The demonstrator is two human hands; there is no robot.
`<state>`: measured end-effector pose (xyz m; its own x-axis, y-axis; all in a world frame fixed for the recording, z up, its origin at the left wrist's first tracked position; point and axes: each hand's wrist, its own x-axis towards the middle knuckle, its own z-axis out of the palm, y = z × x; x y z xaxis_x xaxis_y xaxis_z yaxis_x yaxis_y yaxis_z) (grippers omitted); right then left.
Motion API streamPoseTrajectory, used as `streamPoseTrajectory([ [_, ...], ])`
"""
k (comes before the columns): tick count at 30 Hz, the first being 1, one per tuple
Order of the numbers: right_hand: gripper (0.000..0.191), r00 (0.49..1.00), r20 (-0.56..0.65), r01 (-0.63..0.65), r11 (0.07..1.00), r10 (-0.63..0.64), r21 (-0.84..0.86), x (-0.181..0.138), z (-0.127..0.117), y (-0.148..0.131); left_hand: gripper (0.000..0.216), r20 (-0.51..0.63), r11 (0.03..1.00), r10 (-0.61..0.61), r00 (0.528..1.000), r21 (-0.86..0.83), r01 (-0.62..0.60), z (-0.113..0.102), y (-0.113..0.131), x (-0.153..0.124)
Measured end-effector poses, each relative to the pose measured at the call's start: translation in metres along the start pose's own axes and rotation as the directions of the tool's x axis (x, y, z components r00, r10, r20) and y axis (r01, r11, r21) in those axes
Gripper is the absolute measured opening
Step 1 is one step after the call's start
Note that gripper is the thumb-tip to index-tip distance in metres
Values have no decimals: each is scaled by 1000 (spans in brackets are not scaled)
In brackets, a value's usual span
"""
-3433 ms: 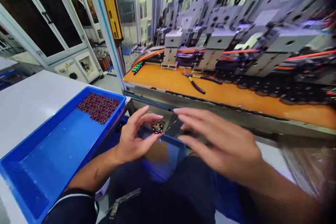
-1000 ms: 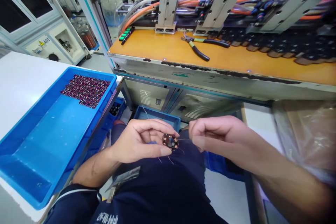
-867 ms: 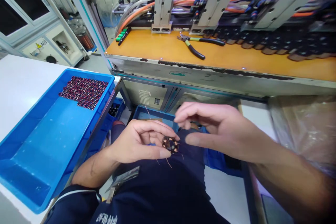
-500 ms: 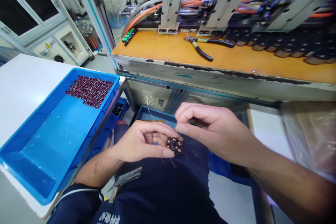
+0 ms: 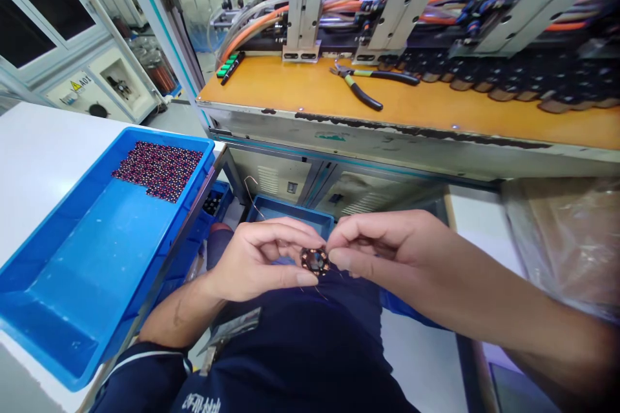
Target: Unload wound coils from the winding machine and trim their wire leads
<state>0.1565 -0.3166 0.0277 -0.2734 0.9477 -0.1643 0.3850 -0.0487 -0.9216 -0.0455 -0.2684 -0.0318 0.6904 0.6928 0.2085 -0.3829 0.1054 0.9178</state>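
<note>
Above my lap, my left hand [image 5: 264, 258] pinches a small black ring with copper windings, a wound motor stator [image 5: 314, 261], between thumb and fingers. Thin copper wire ends stick out below the stator, and a longer copper wire [image 5: 252, 192] rises behind my left fingers. My right hand [image 5: 375, 248] is closed at the stator's right edge, thumb and index finger pressed together. Whether a wire end lies in that pinch is too small to make out.
To the left, a blue tray [image 5: 72, 258] on a white table holds many small wound parts [image 5: 159, 169] at its far end. Pliers [image 5: 361, 87] and a marker [image 5: 233, 68] lie on the orange bench [image 5: 276, 87] ahead, below metal fixtures. A plastic-covered box [image 5: 566, 239] stands at right.
My right hand has come down from above the stator to its right edge. The stator has shifted slightly left and up in my left hand's grip. The view has turned a little.
</note>
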Motion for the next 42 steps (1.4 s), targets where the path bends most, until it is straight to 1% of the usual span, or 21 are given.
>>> streamPoseTrajectory([
  [4,22,999,10,54,997,-54,-58,-1,1,-2,41,4,998,-29,1000,-55,29,0,0,-2],
  [7,23,997,-5,79,996,-79,-35,-3,3,-2,36,-2,990,-58,998,-131,57,2,-1,-1],
  [9,25,997,-19,74,997,-75,-13,-5,5,-2,35,-9,983,-67,998,-170,64,2,-2,-1],
  [12,29,997,-30,73,997,-73,19,-7,7,0,38,-8,979,-70,998,-194,67,3,-4,0],
  [16,27,995,-50,86,996,-84,37,-10,8,4,48,5,985,-41,999,-170,41,2,-8,1],
  [20,29,996,-43,81,996,-80,23,-13,9,6,54,12,993,-2,1000,-114,3,1,-10,2],
  [24,26,993,-45,113,993,-112,20,-16,10,4,53,4,998,23,1000,-67,-22,2,-9,2],
  [28,30,993,-34,110,994,-110,16,-18,11,2,54,34,997,74,997,-27,-73,3,-9,1],
  [31,29,992,-40,122,993,-121,10,-20,11,1,50,44,994,106,993,1,-106,5,-9,1],
  [37,27,990,-60,125,992,-124,3,-24,11,2,45,47,994,103,994,24,-104,9,-8,3],
  [42,28,991,-61,120,993,-119,15,-23,12,0,52,45,990,138,989,23,-140,9,-9,3],
])
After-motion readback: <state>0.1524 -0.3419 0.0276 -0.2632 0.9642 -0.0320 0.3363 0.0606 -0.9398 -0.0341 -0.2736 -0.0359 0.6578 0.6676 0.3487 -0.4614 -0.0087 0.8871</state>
